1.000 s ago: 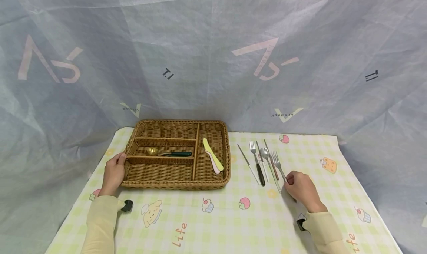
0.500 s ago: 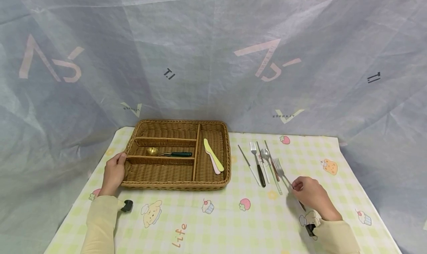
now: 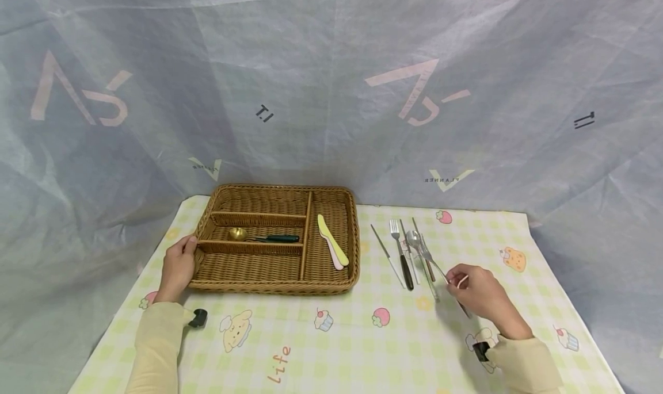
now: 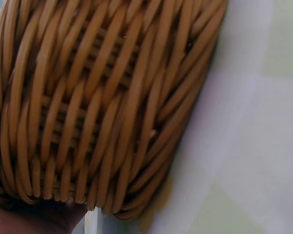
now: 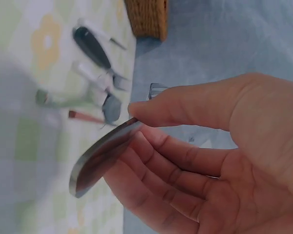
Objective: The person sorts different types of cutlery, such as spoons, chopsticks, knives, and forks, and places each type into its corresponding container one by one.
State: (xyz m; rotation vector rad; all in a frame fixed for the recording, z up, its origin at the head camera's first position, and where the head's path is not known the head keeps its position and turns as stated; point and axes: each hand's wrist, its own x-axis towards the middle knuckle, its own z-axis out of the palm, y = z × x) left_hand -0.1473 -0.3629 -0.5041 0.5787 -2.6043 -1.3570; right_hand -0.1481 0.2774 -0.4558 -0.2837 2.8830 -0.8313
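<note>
At the left end of the wicker cutlery tray, my left hand grips the rim, thumb on top. The left wrist view is filled by the tray's woven side. Over on the right, my right hand pinches a fork between thumb and fingers. Its tines point away from me and overlap a silver spoon in the head view. In the right wrist view the fork's dark brown handle end sticks out past the thumb, raised over the cloth.
A gold spoon with a green handle lies in the tray's middle compartment. A yellow knife and a pink knife share the right compartment. Right of the tray lie a black-handled fork and several thin sticks, one white-ended. A grey curtain hangs behind.
My right hand first drew the fork to the right and towards me, then shifted slightly back up and left with it. The left hand and the tray have stayed put.
</note>
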